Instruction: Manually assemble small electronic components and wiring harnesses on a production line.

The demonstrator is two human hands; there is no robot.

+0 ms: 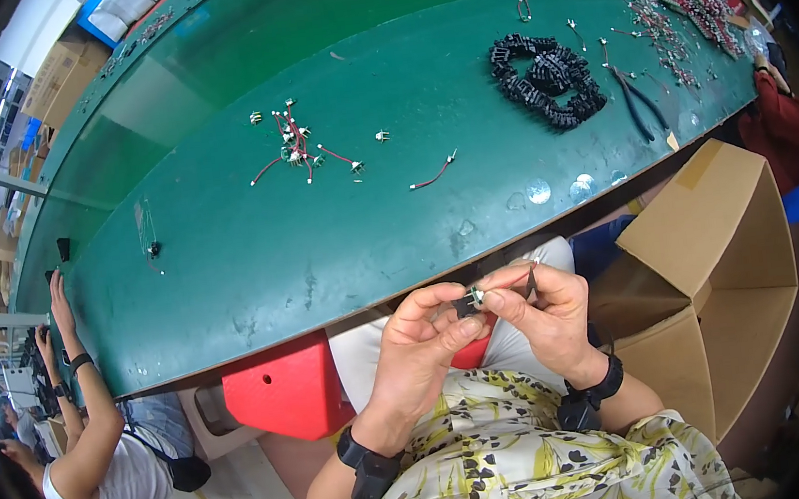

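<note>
In front of my lap, just off the table's near edge, my two hands work close together. My left hand [420,337] is closed, pinching a small green circuit board [473,294] with white parts between thumb and fingertips. My right hand [545,317] is closed too, thumb and index finger meeting at the board's right side on what looks like its short wire lead [536,261]. Small black pieces show by the fingers of both hands; their kind is unclear. The fingers hide most of the board.
On the green table [396,221] lie a pile of wired boards [295,144], a loose lead [434,172], a black bundle of linked parts [549,80], pliers [637,103] and heaped leads [664,36]. An open cardboard box [703,266] stands right, a red stool [283,388] left. Co-workers sit at both ends.
</note>
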